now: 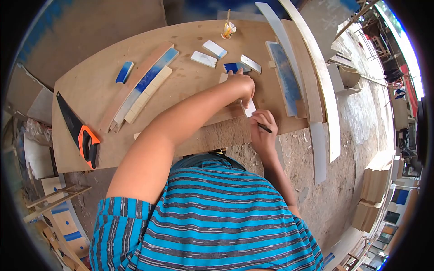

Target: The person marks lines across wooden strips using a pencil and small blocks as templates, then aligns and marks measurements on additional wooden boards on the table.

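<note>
While spread left fingers (pixel 246 103) touch a white piece (pixel 250 110), right fingers (pixel 263 117) pinch a pen (pixel 265 128).

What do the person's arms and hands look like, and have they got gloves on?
No gloves: the left hand and right hand are bare, with no watch or bracelet showing. The loose short left sleeve has turquoise and dark grey stripes with thin whitish dashes.

Matt, smooth-looking wooden tabletop (pixel 181 77)
</note>
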`<move>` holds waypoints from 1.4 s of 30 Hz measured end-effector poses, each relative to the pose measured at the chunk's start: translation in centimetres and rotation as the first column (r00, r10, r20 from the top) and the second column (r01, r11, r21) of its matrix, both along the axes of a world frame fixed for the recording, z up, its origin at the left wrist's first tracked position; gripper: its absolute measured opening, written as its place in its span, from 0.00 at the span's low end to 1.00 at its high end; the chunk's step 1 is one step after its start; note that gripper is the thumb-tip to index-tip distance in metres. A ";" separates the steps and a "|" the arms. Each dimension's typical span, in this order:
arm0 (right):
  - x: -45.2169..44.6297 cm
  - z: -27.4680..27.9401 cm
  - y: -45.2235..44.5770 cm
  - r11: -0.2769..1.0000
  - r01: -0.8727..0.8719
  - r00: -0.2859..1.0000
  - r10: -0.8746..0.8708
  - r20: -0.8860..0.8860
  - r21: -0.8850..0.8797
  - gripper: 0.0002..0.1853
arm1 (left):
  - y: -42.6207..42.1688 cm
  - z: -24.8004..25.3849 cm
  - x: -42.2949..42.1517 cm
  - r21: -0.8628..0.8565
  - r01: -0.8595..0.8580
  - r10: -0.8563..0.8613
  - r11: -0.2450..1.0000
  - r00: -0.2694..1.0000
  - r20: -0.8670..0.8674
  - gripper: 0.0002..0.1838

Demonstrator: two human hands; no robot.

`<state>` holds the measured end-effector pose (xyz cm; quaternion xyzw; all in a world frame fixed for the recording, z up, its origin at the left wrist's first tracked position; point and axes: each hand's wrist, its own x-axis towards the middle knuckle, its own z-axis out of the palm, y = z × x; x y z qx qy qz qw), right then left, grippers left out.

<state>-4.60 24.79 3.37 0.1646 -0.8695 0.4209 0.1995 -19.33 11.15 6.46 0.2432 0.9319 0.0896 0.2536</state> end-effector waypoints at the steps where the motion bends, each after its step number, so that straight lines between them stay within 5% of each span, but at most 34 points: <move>1: 0.1 -0.1 0.5 0.996 -0.007 1.000 0.006 -0.009 -0.083 0.05 | 0.0 -0.2 0.0 -0.003 0.005 -0.005 1.000 1.000 -0.001 0.29; 2: 0.4 0.0 1.0 0.989 0.061 0.997 -0.053 0.065 -0.135 0.05 | 0.0 -0.4 -0.2 0.002 -0.001 0.001 1.000 1.000 0.014 0.31; 5: -0.3 0.1 1.8 0.956 0.274 0.927 -0.293 0.234 0.109 0.07 | 0.0 -0.7 -0.4 0.011 -0.005 0.004 1.000 0.999 0.038 0.36; 6: -0.6 -0.8 2.2 0.951 0.281 0.924 -0.304 0.232 0.125 0.15 | 0.0 -0.6 -0.3 0.009 -0.007 0.007 1.000 1.000 0.029 0.37; 11: -1.5 -2.5 1.8 0.957 0.284 0.715 -0.257 0.650 0.065 0.21 | -0.1 -0.6 -0.4 0.006 -0.019 0.019 1.000 1.000 0.015 0.38; 26: -0.6 -4.3 1.2 0.941 0.330 0.851 -0.332 0.407 0.076 0.18 | -0.8 -4.3 -2.4 0.271 -0.012 -0.044 0.963 0.979 0.199 0.35; 37: -0.4 -3.8 1.2 0.957 0.290 0.902 -0.279 0.328 0.018 0.14 | -0.5 -3.4 -2.7 0.176 0.058 -0.091 0.983 0.979 0.184 0.36; 42: -0.9 -2.5 2.0 0.898 0.279 0.955 -0.222 0.198 -0.340 0.15 | -0.3 -1.2 -1.9 0.049 0.060 -0.066 0.997 0.990 0.125 0.43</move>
